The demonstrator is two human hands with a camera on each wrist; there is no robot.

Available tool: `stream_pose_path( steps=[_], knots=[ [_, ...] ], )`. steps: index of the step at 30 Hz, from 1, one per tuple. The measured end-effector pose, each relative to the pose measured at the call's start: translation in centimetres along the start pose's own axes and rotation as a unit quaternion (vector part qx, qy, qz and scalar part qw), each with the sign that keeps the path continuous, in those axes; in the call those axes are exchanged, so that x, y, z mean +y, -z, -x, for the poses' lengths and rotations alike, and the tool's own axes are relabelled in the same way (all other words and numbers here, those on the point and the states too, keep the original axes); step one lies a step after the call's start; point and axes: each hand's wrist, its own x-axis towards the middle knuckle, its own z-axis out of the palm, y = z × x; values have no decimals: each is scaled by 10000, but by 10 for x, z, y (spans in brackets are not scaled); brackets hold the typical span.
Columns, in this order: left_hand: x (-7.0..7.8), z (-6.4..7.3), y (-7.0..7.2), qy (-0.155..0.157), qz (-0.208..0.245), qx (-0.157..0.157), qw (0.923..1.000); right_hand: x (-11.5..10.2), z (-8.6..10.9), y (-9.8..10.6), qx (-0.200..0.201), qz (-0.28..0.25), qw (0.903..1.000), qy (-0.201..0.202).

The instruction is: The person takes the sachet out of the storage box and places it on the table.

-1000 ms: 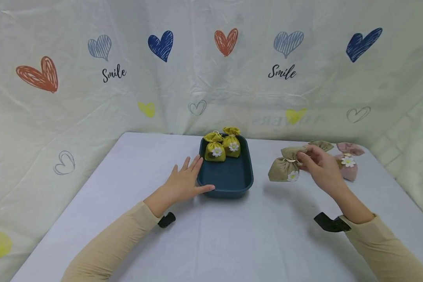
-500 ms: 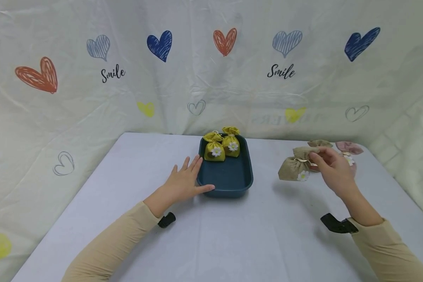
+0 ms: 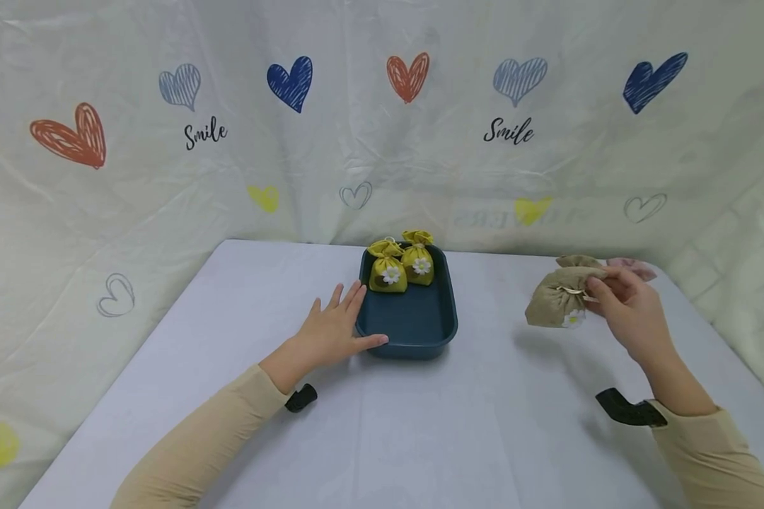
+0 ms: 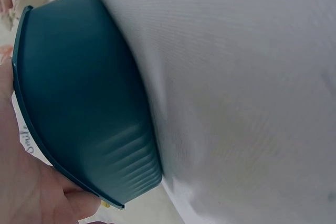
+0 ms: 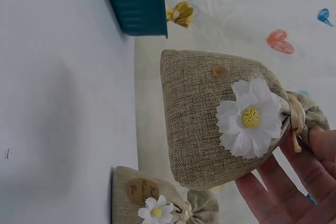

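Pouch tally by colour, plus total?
Yellow pouches: 2
Beige pouches: 2
Pink pouch, mostly hidden behind the right hand: 1
Total in view: 5

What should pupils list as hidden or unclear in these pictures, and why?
Head: most of the pink sachet, behind the right hand.
Head: most of the rear beige sachet, behind the held sachet.
Left wrist: inside of the tray, behind its wall.
Left wrist: part of the left hand, past the left edge.
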Motion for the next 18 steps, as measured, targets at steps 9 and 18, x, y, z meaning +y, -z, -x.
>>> stream_pose_path(
  steps=[9,18],
  knots=[
    [1,-1,0,50,23,-26,10000,8,3,17,207,-629,9976,-179],
    [2,0,1,58,46,-17,10000,6,4,41,314,-426,9973,-506]
  ],
)
